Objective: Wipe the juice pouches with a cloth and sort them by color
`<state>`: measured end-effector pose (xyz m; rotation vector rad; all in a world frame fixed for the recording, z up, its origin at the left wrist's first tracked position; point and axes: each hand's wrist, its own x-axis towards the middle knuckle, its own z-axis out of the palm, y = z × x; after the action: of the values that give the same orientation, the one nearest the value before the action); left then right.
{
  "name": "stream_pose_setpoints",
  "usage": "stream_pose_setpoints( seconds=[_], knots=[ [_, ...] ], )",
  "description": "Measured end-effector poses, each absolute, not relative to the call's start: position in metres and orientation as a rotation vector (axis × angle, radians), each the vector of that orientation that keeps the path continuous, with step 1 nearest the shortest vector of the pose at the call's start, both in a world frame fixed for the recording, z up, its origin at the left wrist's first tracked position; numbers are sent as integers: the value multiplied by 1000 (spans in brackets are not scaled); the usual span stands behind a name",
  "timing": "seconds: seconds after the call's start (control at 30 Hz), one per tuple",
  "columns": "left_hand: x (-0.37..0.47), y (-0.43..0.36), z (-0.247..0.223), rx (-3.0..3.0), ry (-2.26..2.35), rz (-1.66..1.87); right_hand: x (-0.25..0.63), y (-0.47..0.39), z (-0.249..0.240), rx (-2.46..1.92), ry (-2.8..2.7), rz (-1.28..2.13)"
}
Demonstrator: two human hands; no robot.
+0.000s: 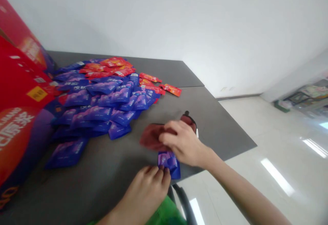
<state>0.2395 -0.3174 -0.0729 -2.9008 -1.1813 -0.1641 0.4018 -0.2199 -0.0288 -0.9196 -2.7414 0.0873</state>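
- Grey table (217,115), white wall (153,20) behind; packet pile (107,98) far left.
- Right hand (184,143) grasps brown fabric (152,137), blurred.
- Left hand (147,184), fingers curled, touches blue packets (167,160) near the table's near edge; pinching or pressing, cannot tell.
- Steady left fingers should keep them aligned.

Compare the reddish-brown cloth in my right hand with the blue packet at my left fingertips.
Colour: the cloth is reddish-brown with no print visible, while the packet is blue and purple with pale print.
Pose: the cloth is in your right hand, while the packet lies low at the fingers of your left hand.
Sharpness: the cloth looks more blurred than the packet.
Shared: a hand touches each, near the grey table's edge.
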Motion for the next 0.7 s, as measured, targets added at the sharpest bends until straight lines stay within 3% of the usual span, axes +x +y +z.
stream_pose_setpoints(
  seconds=[0.17,0.3,0.43,0.57,0.7],
  knots=[
    [245,-324,-73,-2752,-1112,-331,394,-250,-52,-767,-2946,37],
    [246,-324,-69,-2727,-1045,-288,395,-191,-66,-1072,-2876,-114],
    [247,-322,-65,-2751,-1178,-232,402,-152,-42,-1391,-2652,-122],
    [248,-323,-65,-2728,-1246,-288,404,-199,-1,-1083,-2513,8],
    [249,-324,-68,-2712,-1214,-355,401,-252,-14,-827,-2843,48]
  ],
)
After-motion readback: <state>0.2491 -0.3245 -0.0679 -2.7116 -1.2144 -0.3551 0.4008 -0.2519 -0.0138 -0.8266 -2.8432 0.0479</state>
